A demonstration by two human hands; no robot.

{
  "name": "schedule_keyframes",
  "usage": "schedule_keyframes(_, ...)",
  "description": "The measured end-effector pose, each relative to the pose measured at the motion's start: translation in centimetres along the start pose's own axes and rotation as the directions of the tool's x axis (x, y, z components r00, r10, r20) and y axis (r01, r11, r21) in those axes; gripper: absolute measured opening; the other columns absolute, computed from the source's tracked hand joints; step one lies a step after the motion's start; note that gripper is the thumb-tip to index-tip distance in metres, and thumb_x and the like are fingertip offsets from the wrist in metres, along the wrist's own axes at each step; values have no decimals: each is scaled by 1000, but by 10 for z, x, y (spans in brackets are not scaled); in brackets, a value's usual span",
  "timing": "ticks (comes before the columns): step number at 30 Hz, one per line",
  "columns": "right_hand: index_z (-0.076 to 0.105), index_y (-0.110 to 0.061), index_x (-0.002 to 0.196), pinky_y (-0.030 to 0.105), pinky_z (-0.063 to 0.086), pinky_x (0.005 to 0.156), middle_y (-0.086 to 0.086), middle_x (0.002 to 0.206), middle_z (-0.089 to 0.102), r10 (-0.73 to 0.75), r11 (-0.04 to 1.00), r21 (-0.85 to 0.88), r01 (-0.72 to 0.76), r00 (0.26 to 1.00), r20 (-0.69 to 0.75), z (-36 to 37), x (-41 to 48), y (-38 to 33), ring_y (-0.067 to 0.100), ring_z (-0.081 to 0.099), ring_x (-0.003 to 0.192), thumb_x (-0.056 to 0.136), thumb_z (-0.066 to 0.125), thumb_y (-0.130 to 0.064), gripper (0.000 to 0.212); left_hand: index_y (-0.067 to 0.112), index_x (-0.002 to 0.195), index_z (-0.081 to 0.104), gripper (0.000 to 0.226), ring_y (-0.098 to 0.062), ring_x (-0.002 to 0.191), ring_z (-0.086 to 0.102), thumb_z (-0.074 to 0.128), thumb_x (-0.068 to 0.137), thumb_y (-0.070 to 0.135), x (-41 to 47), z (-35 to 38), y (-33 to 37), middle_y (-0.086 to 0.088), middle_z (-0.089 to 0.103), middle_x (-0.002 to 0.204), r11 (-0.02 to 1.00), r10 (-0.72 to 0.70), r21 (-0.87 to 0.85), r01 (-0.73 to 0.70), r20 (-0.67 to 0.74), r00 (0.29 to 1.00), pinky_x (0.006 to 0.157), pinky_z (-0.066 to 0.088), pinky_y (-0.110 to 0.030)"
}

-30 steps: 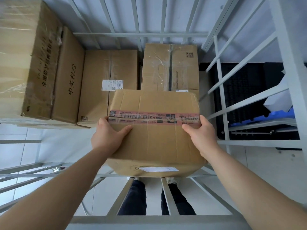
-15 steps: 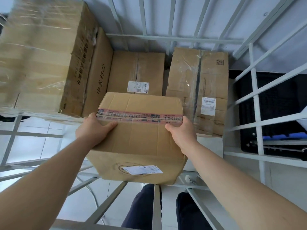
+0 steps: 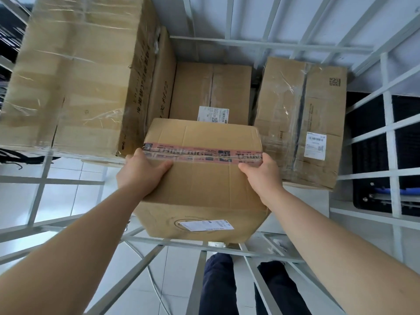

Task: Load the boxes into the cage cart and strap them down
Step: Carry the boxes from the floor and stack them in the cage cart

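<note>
Cardboard box point(image 3: 204, 187) with a band of pink printed tape point(image 3: 200, 153) across its top is held in both hands inside the cage cart point(image 3: 270, 43), low at the near side, just above the cart's front rail. From the head view it is not clear whether its underside touches that rail. The left hand point(image 3: 145, 173) grips the left edge of the cardboard box, thumb lying flat on top and fingers wrapped down the side. The right hand point(image 3: 261, 176) grips the right edge the same way, thumb at the tape. A white shipping label point(image 3: 205, 225) sits on the face of the box nearest the person. Behind it, against the cart's back bars, stands a middle box point(image 3: 211, 87) with a white label of its own, partly hidden by the held one. To the left rises a large film-wrapped box point(image 3: 68, 76), with a slimmer box bearing black printed characters point(image 3: 162, 87) pressed against its side. To the right lies a taped box point(image 3: 300, 114) with a barcode label, close beside the held box. Outside the cart's right bars is a black ribbed crate point(image 3: 363, 155). Below, through the bars, show pale floor tiles point(image 3: 68, 194) and the person's legs in dark trousers point(image 3: 218, 280).
</note>
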State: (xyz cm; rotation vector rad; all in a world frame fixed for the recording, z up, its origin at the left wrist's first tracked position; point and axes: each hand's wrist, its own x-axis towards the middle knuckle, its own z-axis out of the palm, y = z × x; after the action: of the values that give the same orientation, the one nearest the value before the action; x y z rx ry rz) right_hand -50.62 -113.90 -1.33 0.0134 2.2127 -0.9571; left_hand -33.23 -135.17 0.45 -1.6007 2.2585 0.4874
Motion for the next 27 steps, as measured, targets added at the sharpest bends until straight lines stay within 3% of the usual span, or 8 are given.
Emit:
schedule_keyframes(6,59,-29,98,32,49,70,-16,88,63,-6,1000,-17,5,995,-97,22,-6,39,11,60,82,79,68,-38,22,17,130,39,87,-33,101,59,54,70,78,2,35,-12,-10,52,120,999,46,-20,-46,-2,999,79,47,-42)
schedule_keyframes(10,56,-31,104,33,50,73,-14,96,64,-56,997,-65,49,992,-114,39,-12,70,13,60,89,80,67,-42,29,17,136,30,91,-34,103,58,52,71,78,-9,71,-32,-10,49,122,998,42,-52,-42,-5,999,78,45,-42)
schedule_keyframes(15,34,-23,136,36,49,87,-8,123,52,-17,997,-81,11,997,-77,50,-15,88,14,53,110,80,68,-47,70,15,141,19,98,-37,113,50,52,72,76,-8,90,-44,-13,39,126,993,88,-84,-84,46,995,88,45,-49)
schedule_keyframes(18,25,-20,137,21,44,75,-11,112,53,43,999,17,-43,999,33,45,-9,87,15,56,108,78,75,-37,79,11,144,14,103,-35,122,44,61,72,69,-2,87,-47,-14,34,132,985,111,-149,-89,148,983,97,42,-48)
schedule_keyframes(20,15,-27,144,21,41,85,-12,119,49,85,996,18,-88,990,113,39,3,81,14,52,114,74,80,-29,96,14,148,4,112,-33,128,40,69,71,62,10,82,-45,-13,29,140,980,97,-193,-42,284,954,102,40,-47)
schedule_keyframes(22,-2,-35,149,32,37,97,-5,136,42,151,987,-78,-138,968,201,33,11,74,18,45,124,68,85,-24,119,17,149,-16,131,-31,134,34,81,66,50,21,77,-43,-10,20,149,981,86,-195,3,442,893,108,37,-45)
schedule_keyframes(24,-13,-35,149,35,39,95,2,146,38,186,969,-205,-137,950,249,33,11,72,24,44,127,66,87,-22,131,17,146,-27,143,-31,135,32,87,62,41,20,79,-45,-10,15,153,986,73,-165,17,526,848,111,33,-45)
schedule_keyframes(27,-22,-34,146,31,48,76,10,131,52,123,917,-399,-15,961,247,44,3,82,24,59,98,72,82,-21,129,7,144,-28,140,-35,128,42,82,67,46,3,99,-65,-17,20,149,993,58,57,-104,524,850,107,39,-45)
